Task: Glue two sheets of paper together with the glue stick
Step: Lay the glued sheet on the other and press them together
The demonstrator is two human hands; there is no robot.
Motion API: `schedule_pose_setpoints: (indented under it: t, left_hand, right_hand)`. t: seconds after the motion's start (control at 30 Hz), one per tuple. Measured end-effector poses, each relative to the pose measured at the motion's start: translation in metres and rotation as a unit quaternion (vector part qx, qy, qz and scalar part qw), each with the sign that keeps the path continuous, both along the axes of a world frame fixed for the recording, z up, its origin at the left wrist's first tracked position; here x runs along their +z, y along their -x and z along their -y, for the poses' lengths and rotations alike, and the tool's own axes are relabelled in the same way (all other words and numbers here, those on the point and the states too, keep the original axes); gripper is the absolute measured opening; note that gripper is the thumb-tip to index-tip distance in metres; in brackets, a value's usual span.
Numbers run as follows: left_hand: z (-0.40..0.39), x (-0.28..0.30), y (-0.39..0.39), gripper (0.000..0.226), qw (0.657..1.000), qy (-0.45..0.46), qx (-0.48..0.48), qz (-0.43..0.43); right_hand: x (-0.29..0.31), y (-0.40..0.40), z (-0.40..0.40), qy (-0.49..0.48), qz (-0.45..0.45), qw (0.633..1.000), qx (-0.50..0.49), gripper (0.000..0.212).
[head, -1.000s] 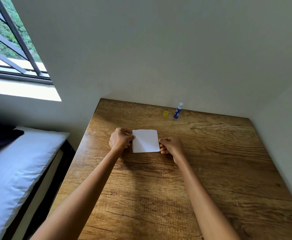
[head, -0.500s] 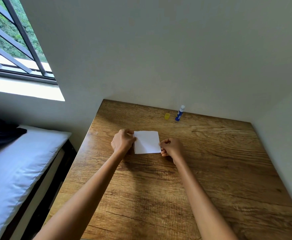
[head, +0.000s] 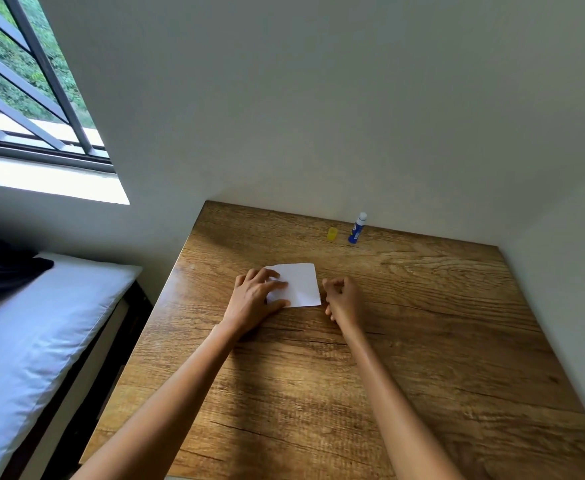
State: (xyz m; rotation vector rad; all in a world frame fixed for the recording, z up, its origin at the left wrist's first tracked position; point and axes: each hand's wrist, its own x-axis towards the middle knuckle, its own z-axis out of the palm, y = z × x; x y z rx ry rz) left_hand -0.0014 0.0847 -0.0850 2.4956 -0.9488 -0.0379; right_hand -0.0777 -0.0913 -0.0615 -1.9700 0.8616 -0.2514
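While the left hand point(head: 254, 299) is pressing spread fingers on the thin, limp paper point(head: 299, 285), the curled right hand point(head: 343, 299) is gripping nothing; edges suit lifting.

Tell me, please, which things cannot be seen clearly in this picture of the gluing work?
- Head view: the left part of the white paper is covered by the left hand; one sheet or two stacked cannot be told.
- Head view: the label on the glue stick is too small to read.
- Head view: the right hand is curled; its palm side is hidden.
- Head view: both elbows are cut off by the bottom edge.
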Motion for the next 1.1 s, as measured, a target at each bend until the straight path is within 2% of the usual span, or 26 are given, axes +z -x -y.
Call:
schedule_pose_setpoints:
  t: [0.1, 0.17, 0.37, 0.53, 0.67, 0.8, 1.0, 1.1]
  left_hand:
    - [-0.001, -0.002, 0.001, 0.042, 1.0, 0.008, 0.001, 0.003]
    - [-0.001, -0.002, 0.001, 0.042, 1.0, 0.01, 0.002, 0.005]
    - [-0.001, -0.004, -0.001, 0.042, 1.0, 0.019, 0.003, 0.0]
    - [-0.001, -0.005, -0.001, 0.045, 1.0, 0.02, 0.006, 0.001]
    - [-0.001, -0.004, -0.001, 0.053, 1.0, 0.002, 0.026, 0.002]
    - [-0.001, -0.006, -0.002, 0.054, 0.999, -0.012, 0.033, 0.009]
    - [-0.001, -0.007, -0.004, 0.053, 1.0, -0.006, 0.031, 0.002]
    - [-0.002, -0.008, -0.003, 0.052, 0.999, -0.004, 0.032, 0.001]
  right_hand:
    - [-0.011, 0.022, -0.017, 0.202, -0.033, 0.978, 0.047, 0.035]
    - [-0.016, 0.029, -0.025, 0.275, -0.045, 0.958, 0.059, 0.039]
    - [-0.013, 0.029, -0.023, 0.226, -0.015, 0.973, -0.038, 0.019]
    - [-0.01, 0.027, -0.022, 0.228, -0.049, 0.972, 0.008, 0.039]
    - [-0.007, 0.021, -0.012, 0.188, -0.043, 0.981, -0.023, 0.033]
    - [-0.006, 0.007, -0.011, 0.218, -0.071, 0.973, 0.034, 0.034]
    - [-0.003, -0.041, 0.009, 0.18, -0.063, 0.981, 0.037, 0.031]
    - [-0.004, -0.057, 0.014, 0.201, -0.074, 0.976, 0.027, 0.03]
